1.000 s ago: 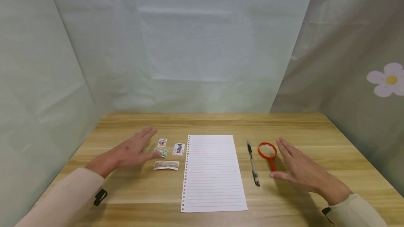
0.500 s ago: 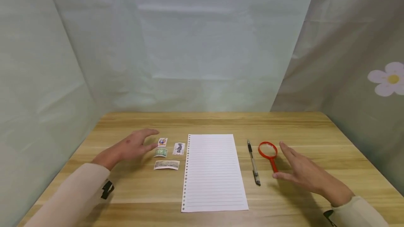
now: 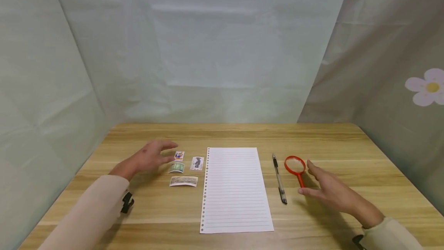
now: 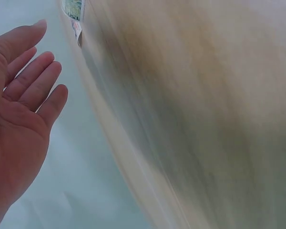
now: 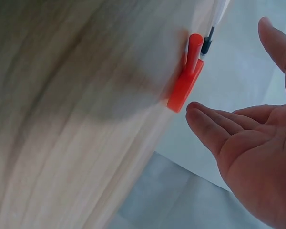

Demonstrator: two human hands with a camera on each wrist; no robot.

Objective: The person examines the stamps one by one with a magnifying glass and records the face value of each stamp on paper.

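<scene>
Your left hand, fingers relaxed and holding nothing, hovers beside four stamps left of the table's middle. Your right hand, also loose, nears the red magnifier; take its handle, clear of the pen.

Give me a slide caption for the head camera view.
Open hands hover beside four stamps, lined paper, pen and red magnifier.

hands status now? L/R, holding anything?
Left hand: open, holds nothing, beside the stamps.
Right hand: open, holds nothing, next to the red magnifying glass.
</scene>
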